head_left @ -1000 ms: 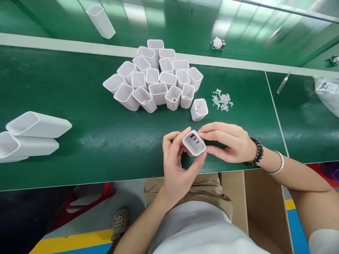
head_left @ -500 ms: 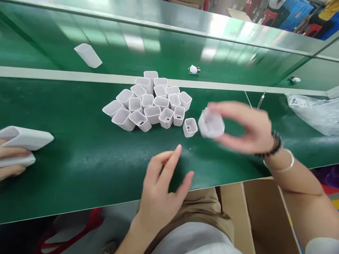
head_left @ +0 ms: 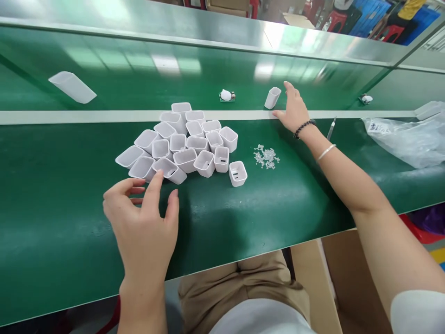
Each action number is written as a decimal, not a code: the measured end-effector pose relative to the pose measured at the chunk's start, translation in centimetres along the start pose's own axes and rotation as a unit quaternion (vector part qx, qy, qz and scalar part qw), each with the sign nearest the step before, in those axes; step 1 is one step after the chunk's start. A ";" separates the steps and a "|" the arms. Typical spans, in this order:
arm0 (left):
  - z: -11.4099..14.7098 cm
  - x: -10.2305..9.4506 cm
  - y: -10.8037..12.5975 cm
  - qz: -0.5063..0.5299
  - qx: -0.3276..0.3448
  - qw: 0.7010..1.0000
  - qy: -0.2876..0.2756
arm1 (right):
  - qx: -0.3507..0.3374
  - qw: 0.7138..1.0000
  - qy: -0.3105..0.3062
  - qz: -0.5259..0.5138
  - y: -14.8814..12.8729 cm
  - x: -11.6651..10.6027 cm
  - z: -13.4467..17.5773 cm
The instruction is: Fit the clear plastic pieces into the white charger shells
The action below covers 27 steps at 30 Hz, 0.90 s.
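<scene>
My left hand (head_left: 142, 218) is open with fingers curved apart. Its index fingertip overlaps the near edge of a white plastic housing (head_left: 175, 175) in the front row; whether it touches cannot be made out. That housing belongs to a cluster of several hollow white housings (head_left: 185, 160), mouths facing up. Farther back, my right hand (head_left: 294, 110) is open, thumb and fingers spread, just right of a lone white cup-like housing (head_left: 273, 98). A small heap of clear plastic bits (head_left: 266, 157) lies right of a separate short housing (head_left: 238, 175).
Beyond the white strip (head_left: 121, 116) lie another white housing (head_left: 73, 88) and small circuit boards with white domes (head_left: 226, 95) (head_left: 365, 99). A pen-like tool (head_left: 332, 128) and a clear plastic bag (head_left: 399, 141) are at right. An open cardboard box (head_left: 313, 283) stands below the table edge.
My right hand has moved back and let go of the white cup-like housing, which now stands beyond the strip. Clear bits show on the table. My left hand has shifted left to the cluster.
</scene>
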<state>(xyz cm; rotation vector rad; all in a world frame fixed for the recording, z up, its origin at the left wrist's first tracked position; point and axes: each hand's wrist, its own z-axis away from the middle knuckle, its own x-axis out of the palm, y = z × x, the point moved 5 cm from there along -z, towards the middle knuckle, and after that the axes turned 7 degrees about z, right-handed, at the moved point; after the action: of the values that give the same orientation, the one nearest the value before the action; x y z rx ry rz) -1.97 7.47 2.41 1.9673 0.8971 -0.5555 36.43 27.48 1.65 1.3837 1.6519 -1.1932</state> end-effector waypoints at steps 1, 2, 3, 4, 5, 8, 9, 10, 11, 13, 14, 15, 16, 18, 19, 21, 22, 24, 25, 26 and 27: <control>0.0 0.1 0.0 -0.002 -0.003 1.000 -0.007 | -0.046 0.999 0.022 0.003 -1.4 -1.3 1.7; 0.0 0.1 0.0 -0.005 -0.005 1.000 -0.006 | -0.094 0.995 0.036 -0.006 -3.0 -2.6 3.6; 0.0 0.1 0.0 -0.006 -0.005 1.000 -0.001 | -0.143 0.989 0.035 -0.029 -4.6 -3.8 5.8; -0.1 0.2 0.0 -0.007 -0.005 1.000 0.005 | -0.196 0.978 0.017 -0.066 -6.3 -4.8 8.1; -0.1 0.3 0.0 -0.005 -0.004 1.000 0.010 | -0.256 0.960 -0.013 -0.111 -8.1 -5.6 10.5; -0.3 0.5 -0.1 0.011 0.007 1.000 0.023 | -0.371 0.901 -0.076 -0.211 -11.9 -6.6 16.9; -0.4 0.5 -0.1 0.013 0.009 1.000 0.023 | -0.372 0.893 -0.100 -0.232 -12.6 -6.3 18.2; -0.4 0.5 0.0 0.009 0.010 1.000 0.027 | -0.362 0.891 -0.121 -0.246 -13.0 -5.7 19.1; -0.3 0.5 0.0 0.003 0.013 0.999 0.029 | -0.346 0.892 -0.140 -0.255 -13.3 -5.1 19.7; -0.2 0.4 0.3 -0.008 0.024 0.999 0.034 | -0.316 0.897 -0.163 -0.262 -13.5 -3.8 20.1; -0.1 0.3 0.4 -0.007 0.032 0.999 0.035 | -0.305 0.900 -0.168 -0.262 -13.6 -3.4 20.1; 0.1 0.3 0.6 0.000 0.041 0.999 0.035 | -0.297 0.902 -0.170 -0.263 -13.6 -3.1 20.0; 0.3 0.2 0.8 0.012 0.049 0.998 0.033 | -0.291 0.904 -0.171 -0.262 -13.6 -3.0 19.9; 0.8 0.3 1.2 0.046 0.062 0.997 0.027 | -0.288 0.907 -0.169 -0.258 -13.8 -2.9 19.7; 1.1 0.3 1.5 0.063 0.068 0.995 0.024 | -0.290 0.908 -0.167 -0.254 -13.9 -3.0 19.7; 1.7 0.5 2.1 0.092 0.080 0.992 0.020 | -0.301 0.908 -0.165 -0.240 -14.2 -3.0 19.8; 2.0 0.6 2.4 0.103 0.082 0.991 0.018 | -0.309 0.909 -0.164 -0.228 -14.4 -2.9 19.9; 2.4 0.8 2.7 0.113 0.059 0.992 0.015 | -0.330 0.911 -0.154 -0.193 -14.8 -2.8 20.1; 2.5 0.9 2.8 0.115 0.038 0.993 0.012 | -0.343 0.913 -0.144 -0.170 -15.0 -2.8 20.2; 2.6 1.0 2.9 0.116 0.020 0.993 0.004 | -0.356 0.914 -0.134 -0.144 -15.2 -2.7 20.4; 2.6 1.0 3.1 0.113 0.010 0.994 -0.009 | -0.368 0.914 -0.123 -0.120 -15.4 -2.7 20.5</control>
<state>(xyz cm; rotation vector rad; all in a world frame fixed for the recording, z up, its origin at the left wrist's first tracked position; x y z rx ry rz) 0.94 4.52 2.00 2.0455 0.6491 -0.4527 20.73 7.10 0.11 0.5483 1.8411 -0.6938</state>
